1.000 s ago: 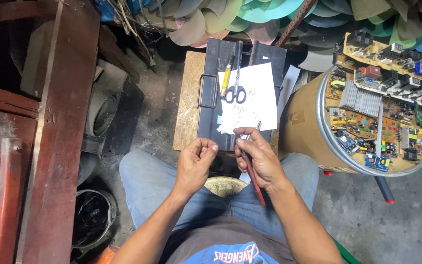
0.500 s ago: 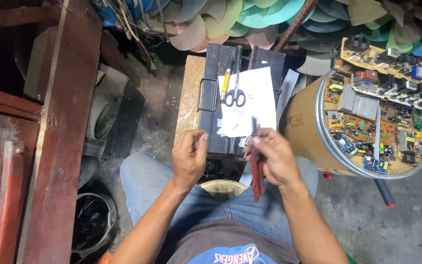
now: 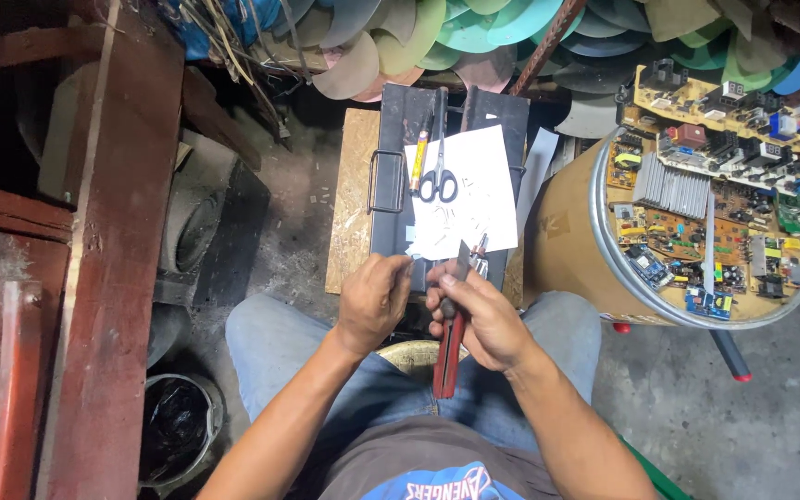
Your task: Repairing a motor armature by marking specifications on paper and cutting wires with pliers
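Note:
My right hand (image 3: 476, 315) grips red-handled pliers (image 3: 451, 344), jaws pointing up and handles hanging toward my lap. My left hand (image 3: 374, 301) is closed just to its left, fingertips pinching a small thin piece by the pliers' jaws; the piece is too small to make out. Both hands hover over my knees, at the near end of a black metal case (image 3: 391, 176). On the case lies a white paper sheet (image 3: 474, 199) with black-handled scissors (image 3: 438, 176) and a yellow pen-like tool (image 3: 418, 157).
A round drum (image 3: 567, 241) at right is heaped with circuit boards (image 3: 715, 194). A wooden board (image 3: 349, 199) lies under the case. Red wooden beams (image 3: 113, 259) stand at left, a black pail (image 3: 173, 435) at lower left, stacked fan blades (image 3: 418, 42) behind.
My hands moved slightly apart and then came back together. The pliers swung from slanting beside my right hand to standing upright, jaws up near my left fingertips.

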